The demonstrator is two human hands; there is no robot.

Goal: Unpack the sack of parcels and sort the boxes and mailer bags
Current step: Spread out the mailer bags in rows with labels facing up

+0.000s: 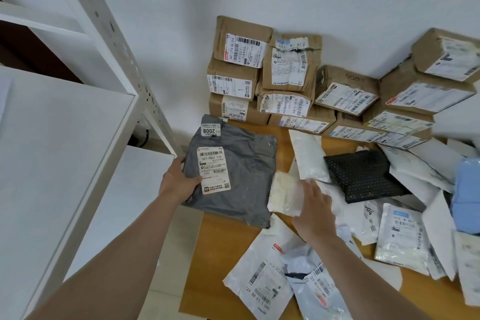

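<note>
Far left: white shelving, with a perforated post slanting down toward the desk's far-left corner. Only a narrow gap between post and desk, so little swing room on that side.

Left grip clamped on the left edge of the grey mailer, thumb on top beside the label, fingers hidden beneath. Mailer lying label-up, left edge overhanging the desk edge, far end close to the boxes. Judged: held so for reading the label and for lifting toward a sorted spot.

Far centre to far right: boxes stacked against the wall, labels facing out. Judged already sorted and set back from the working area.

Right grip spread flat, fingers straight, holding nothing, over the cream mailer. Actual contact not determinable, fingertips blurred. Judged: steadying it or reaching for the next piece.

Right: white mailers heaped and overlapping, a black mailer among them, a blue item at the frame edge. Open wood showing only near left, between the grey mailer and the near mailers. Sack not in view.
</note>
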